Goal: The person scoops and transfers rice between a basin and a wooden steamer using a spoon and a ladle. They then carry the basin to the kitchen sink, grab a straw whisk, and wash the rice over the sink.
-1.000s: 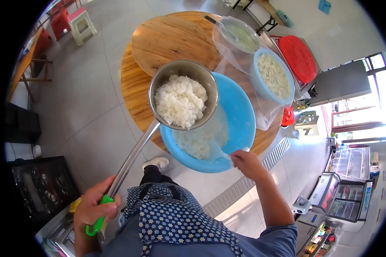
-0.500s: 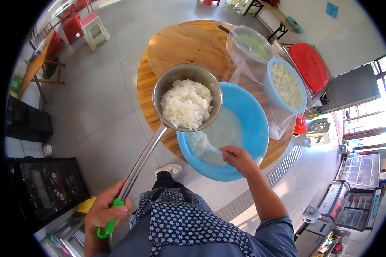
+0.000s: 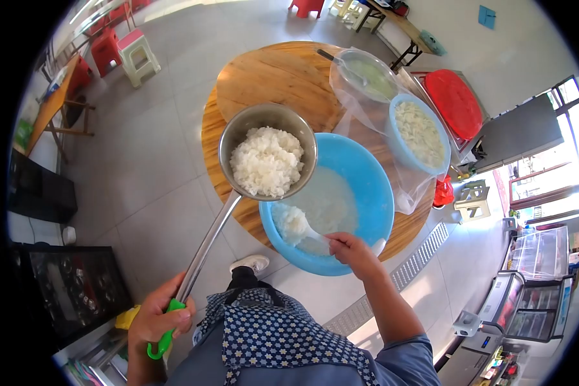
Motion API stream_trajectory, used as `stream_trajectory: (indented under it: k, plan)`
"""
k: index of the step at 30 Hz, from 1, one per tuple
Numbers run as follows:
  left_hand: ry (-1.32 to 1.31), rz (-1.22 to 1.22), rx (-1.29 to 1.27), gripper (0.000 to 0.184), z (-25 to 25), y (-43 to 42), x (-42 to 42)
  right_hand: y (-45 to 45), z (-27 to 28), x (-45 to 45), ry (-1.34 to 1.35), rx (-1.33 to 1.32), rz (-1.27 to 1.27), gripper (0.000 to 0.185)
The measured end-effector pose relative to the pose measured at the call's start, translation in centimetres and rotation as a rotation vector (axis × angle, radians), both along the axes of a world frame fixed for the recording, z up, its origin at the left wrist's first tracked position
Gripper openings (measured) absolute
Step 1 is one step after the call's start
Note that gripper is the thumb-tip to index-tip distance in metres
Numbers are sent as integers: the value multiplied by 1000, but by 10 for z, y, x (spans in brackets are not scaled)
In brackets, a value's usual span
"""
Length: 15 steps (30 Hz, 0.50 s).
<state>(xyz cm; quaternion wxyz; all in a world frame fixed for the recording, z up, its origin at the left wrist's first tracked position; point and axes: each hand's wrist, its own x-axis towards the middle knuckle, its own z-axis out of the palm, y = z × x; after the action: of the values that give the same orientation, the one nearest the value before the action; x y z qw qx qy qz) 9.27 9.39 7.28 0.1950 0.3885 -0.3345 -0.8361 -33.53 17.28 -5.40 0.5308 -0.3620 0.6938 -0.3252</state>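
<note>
My left hand (image 3: 159, 314) is closed around the green-ended handle of a long metal ladle (image 3: 206, 241). Its deep bowl holds a heap of cooked white rice (image 3: 267, 161) and hangs over the table's near edge, covering part of the basin's left rim. My right hand (image 3: 352, 249) grips a white rice paddle (image 3: 315, 235) low over the large blue basin (image 3: 381, 186). A lump of rice (image 3: 291, 224) sits on the paddle's blade. Inside the basin lies cloudy, whitish liquid or rice (image 3: 331, 202); I cannot tell which.
The basin stands on a round wooden table (image 3: 222, 145) with a wooden board (image 3: 270, 83). Behind it are a blue tub of pale chopped food (image 3: 419, 135), a clear bowl of greenish food (image 3: 370, 78) and plastic sheeting (image 3: 408, 193). A red lid (image 3: 453, 104) lies at right.
The ladle's bowl has shifted slightly left and down in view, with the rice still in it. My right hand and the loaded paddle have moved a little left and lower.
</note>
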Motion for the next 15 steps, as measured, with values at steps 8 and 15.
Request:
stream_trajectory:
  k: [8, 15]
  plan:
    - [19, -4, -10, 80, 1, 4, 3, 8, 2, -25, -436, 48, -165, 29]
    - [23, -14, -22, 82, 6, 3, 5, 29, 39, -34, -423, -54, -318, 30]
